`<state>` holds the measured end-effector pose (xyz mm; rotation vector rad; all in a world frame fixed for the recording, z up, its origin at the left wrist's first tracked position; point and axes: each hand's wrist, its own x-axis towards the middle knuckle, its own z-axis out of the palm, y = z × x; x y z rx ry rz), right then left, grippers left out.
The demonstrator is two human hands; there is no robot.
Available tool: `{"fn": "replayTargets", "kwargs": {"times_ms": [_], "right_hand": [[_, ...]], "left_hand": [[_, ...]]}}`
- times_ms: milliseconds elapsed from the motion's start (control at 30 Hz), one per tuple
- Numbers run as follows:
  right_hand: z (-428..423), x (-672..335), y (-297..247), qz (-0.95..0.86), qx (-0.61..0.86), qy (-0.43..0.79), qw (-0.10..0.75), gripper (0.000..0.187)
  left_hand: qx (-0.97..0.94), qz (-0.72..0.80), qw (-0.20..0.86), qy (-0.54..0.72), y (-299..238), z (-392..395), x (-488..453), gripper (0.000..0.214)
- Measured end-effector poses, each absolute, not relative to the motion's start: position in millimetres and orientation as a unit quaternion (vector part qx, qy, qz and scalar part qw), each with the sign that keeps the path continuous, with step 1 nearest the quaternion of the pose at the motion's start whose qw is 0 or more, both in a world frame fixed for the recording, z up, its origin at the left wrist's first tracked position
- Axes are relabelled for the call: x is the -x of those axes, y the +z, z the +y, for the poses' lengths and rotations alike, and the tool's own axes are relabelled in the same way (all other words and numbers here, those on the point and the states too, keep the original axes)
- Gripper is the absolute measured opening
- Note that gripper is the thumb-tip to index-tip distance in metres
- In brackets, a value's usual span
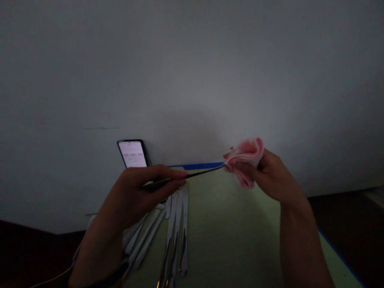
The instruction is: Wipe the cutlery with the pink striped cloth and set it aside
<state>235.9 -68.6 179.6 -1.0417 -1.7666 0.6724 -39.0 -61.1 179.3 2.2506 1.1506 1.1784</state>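
Observation:
My left hand (147,192) pinches a slim dark metal piece of cutlery (204,172) between thumb and fingers. It is seen nearly edge-on and slants slightly up to the right. Its far end goes into a folded pink and white cloth (244,158), so I cannot make out its kind. My right hand (274,176) is closed around the cloth, thumb in front, at that end. Both hands are raised above the table. Under and beside my left hand lie several shiny table knives (184,236) and other silver cutlery, partly covered by my left forearm.
A phone (132,154) with a lit timer screen leans against the pale wall (192,72) behind my left hand. The light green tabletop (228,236) has a blue edge (198,165) along the wall. A white cable (57,276) hangs at the lower left.

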Motion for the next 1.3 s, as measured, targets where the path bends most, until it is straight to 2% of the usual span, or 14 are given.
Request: {"fn": "replayTargets", "kwargs": {"times_ms": [133,200,267,433,500,633,700,767,1000,1167,1300], "right_hand": [[-75.4,-232.3,179.8,-0.809,0.446,0.246,0.293,0.019],[-74.7,-228.6,177.1,-0.827,0.459,0.206,0.249,0.015],[-72.0,-227.0,174.3,-0.831,0.459,0.192,0.247,0.014],[-65.4,-225.7,172.2,-0.778,0.417,0.288,0.371,0.020],[-62.1,-219.0,170.7,-0.726,0.410,0.308,0.459,0.021],[-51.0,-195.0,164.0,-0.525,0.384,0.298,0.699,0.027],[-45.1,-184.7,161.5,-0.430,0.366,0.284,0.775,0.031],[-41.2,-178.6,161.2,-0.368,0.341,0.291,0.814,0.034],[-44.5,-175.4,168.7,-0.303,0.306,0.317,0.845,0.046],[-53.3,-158.1,161.8,-0.390,0.368,0.366,0.761,0.055],[-57.5,-137.4,149.5,-0.389,0.345,0.451,0.725,0.051]], "left_hand": [[-0.807,0.403,0.183,0.391,177.7,-58.7,41.7,0.011],[-0.814,0.402,0.179,0.380,176.3,-58.4,41.3,0.010],[-0.815,0.403,0.174,0.379,174.5,-58.3,41.4,0.010],[-0.771,0.420,0.203,0.434,172.3,-55.2,45.5,0.012],[-0.734,0.438,0.228,0.466,172.8,-53.7,43.7,0.011],[-0.680,0.465,0.244,0.512,173.8,-53.8,26.9,0.010],[-0.670,0.475,0.240,0.518,172.7,-54.9,14.7,0.009],[-0.671,0.473,0.257,0.510,169.8,-56.1,3.0,0.007],[-0.652,0.456,0.308,0.521,156.6,-64.3,-29.0,0.008],[-0.659,0.454,0.308,0.514,151.7,-66.3,-43.7,0.014],[-0.676,0.467,0.265,0.505,152.5,-61.6,-42.0,0.015]]}}
